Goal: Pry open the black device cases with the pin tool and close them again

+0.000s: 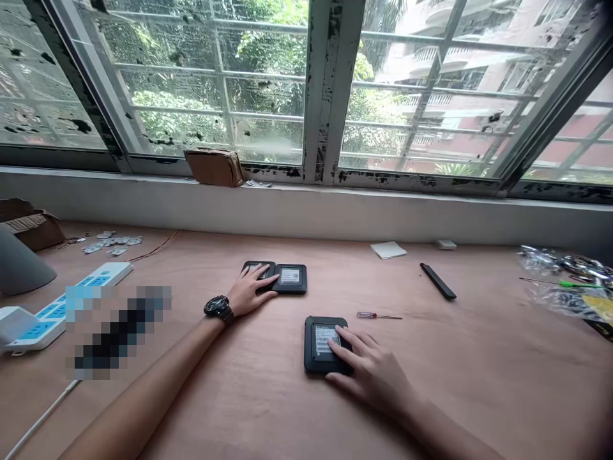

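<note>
Two flat black rectangular devices lie side by side on the table. My left hand (249,289), with a black watch on its wrist, rests spread over the left device (252,264) and partly hides it. The right device (297,287) shows a white printed label, with my left fingertips at its edge. Nearer to me lies a third flat black device (313,358) with rounded corners and a white label. On its right side rests my right hand (371,370), fingers stretched out over the label. Just beyond that hand is a small screwdriver (378,315).
At the left are a power strip (86,291), a grey cone-shaped object (22,262) and a blurred-out dark item (119,335). A black bar (437,281) and a white pad (387,250) lie at the back right. Plastic bags (558,297) sit far right.
</note>
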`<state>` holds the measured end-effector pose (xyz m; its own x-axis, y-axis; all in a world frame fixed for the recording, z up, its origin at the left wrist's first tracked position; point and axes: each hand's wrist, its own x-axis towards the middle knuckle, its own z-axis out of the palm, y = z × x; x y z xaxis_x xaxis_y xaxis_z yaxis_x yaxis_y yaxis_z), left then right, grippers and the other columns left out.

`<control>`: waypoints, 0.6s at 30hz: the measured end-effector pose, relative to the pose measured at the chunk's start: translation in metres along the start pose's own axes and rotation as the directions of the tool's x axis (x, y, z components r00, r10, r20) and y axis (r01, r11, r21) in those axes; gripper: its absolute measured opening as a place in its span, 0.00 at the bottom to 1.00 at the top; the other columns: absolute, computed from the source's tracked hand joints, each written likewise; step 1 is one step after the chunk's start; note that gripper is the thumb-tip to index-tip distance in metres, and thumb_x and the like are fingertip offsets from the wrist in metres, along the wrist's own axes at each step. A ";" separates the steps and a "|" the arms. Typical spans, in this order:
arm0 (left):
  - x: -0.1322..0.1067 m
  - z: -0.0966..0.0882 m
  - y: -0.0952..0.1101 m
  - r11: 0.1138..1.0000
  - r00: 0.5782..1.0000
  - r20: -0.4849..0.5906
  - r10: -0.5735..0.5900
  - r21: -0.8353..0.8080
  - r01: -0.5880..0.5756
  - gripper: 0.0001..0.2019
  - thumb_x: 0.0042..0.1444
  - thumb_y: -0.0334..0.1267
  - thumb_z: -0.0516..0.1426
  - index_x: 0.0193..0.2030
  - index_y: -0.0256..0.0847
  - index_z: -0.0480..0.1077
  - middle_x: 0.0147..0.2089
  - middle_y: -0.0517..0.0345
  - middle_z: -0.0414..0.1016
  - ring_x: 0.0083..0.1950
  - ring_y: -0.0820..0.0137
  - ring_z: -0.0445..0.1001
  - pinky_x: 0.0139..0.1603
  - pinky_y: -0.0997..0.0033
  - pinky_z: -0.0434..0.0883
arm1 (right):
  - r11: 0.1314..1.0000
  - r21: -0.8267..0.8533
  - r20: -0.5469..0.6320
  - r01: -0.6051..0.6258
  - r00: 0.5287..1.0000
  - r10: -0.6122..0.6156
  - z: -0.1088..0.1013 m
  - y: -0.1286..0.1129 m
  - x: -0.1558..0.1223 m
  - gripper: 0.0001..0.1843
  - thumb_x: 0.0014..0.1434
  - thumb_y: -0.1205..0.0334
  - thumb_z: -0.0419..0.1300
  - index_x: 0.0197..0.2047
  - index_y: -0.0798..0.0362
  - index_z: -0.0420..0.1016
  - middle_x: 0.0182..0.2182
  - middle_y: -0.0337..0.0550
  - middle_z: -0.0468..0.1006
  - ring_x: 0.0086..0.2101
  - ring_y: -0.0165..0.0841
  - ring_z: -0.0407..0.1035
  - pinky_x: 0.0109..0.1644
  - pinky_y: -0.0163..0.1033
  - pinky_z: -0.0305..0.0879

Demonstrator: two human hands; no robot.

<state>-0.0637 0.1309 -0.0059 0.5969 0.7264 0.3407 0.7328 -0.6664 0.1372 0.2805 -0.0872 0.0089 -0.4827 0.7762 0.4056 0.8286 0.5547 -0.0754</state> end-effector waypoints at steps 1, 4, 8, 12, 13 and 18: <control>0.002 0.002 0.005 1.000 1.000 -0.002 0.003 -0.005 -0.003 0.26 0.67 0.58 0.56 0.68 0.57 0.66 0.74 0.51 0.59 0.74 0.45 0.55 0.71 0.35 0.53 | 1.000 0.011 -0.001 -0.006 1.000 0.006 0.000 -0.001 0.002 0.27 0.63 0.45 0.65 0.62 0.44 0.76 0.61 0.51 0.75 0.55 0.50 0.73 0.57 0.55 0.73; 0.011 0.008 0.020 1.000 1.000 -0.006 0.018 -0.012 -0.018 0.25 0.66 0.57 0.57 0.68 0.57 0.67 0.74 0.51 0.59 0.74 0.46 0.56 0.71 0.36 0.53 | 0.999 0.038 0.016 -0.025 1.000 0.024 0.000 -0.003 0.005 0.27 0.62 0.44 0.65 0.62 0.43 0.75 0.61 0.49 0.75 0.55 0.49 0.73 0.57 0.55 0.73; 0.021 0.015 0.036 0.999 0.999 -0.010 0.032 -0.018 -0.032 0.25 0.66 0.56 0.57 0.68 0.58 0.67 0.74 0.51 0.59 0.74 0.46 0.56 0.72 0.35 0.52 | 0.998 0.053 0.034 -0.036 0.999 0.034 -0.001 -0.004 0.005 0.27 0.62 0.44 0.65 0.62 0.42 0.74 0.61 0.49 0.75 0.55 0.49 0.72 0.57 0.55 0.73; 0.025 0.017 0.045 0.999 0.999 -0.013 0.047 -0.020 -0.048 0.25 0.67 0.56 0.57 0.69 0.57 0.66 0.74 0.51 0.59 0.74 0.46 0.55 0.72 0.35 0.52 | 0.998 0.053 0.035 -0.040 0.999 0.038 -0.001 -0.004 0.005 0.27 0.63 0.45 0.65 0.63 0.43 0.74 0.61 0.50 0.74 0.55 0.49 0.72 0.56 0.55 0.72; 0.025 0.017 0.046 0.999 0.999 -0.014 0.050 -0.020 -0.050 0.25 0.67 0.55 0.57 0.69 0.56 0.66 0.74 0.50 0.59 0.75 0.46 0.55 0.72 0.35 0.51 | 0.998 0.052 0.039 -0.039 0.999 0.037 -0.001 -0.004 0.005 0.27 0.63 0.44 0.65 0.63 0.43 0.74 0.61 0.50 0.74 0.55 0.49 0.72 0.56 0.56 0.72; 0.019 0.014 0.052 0.995 0.994 -0.044 0.097 -0.022 -0.098 0.25 0.68 0.53 0.56 0.69 0.53 0.66 0.74 0.50 0.59 0.75 0.47 0.55 0.74 0.33 0.45 | 0.998 0.056 0.057 -0.037 0.998 0.034 0.000 -0.004 0.005 0.29 0.62 0.43 0.65 0.64 0.43 0.74 0.62 0.52 0.74 0.55 0.51 0.72 0.56 0.57 0.72</control>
<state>-0.0100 0.1126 -0.0054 0.6498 0.6506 0.3930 0.6638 -0.7376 0.1234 0.2752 -0.0858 0.0111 -0.4700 0.8103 0.3499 0.8285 0.5417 -0.1416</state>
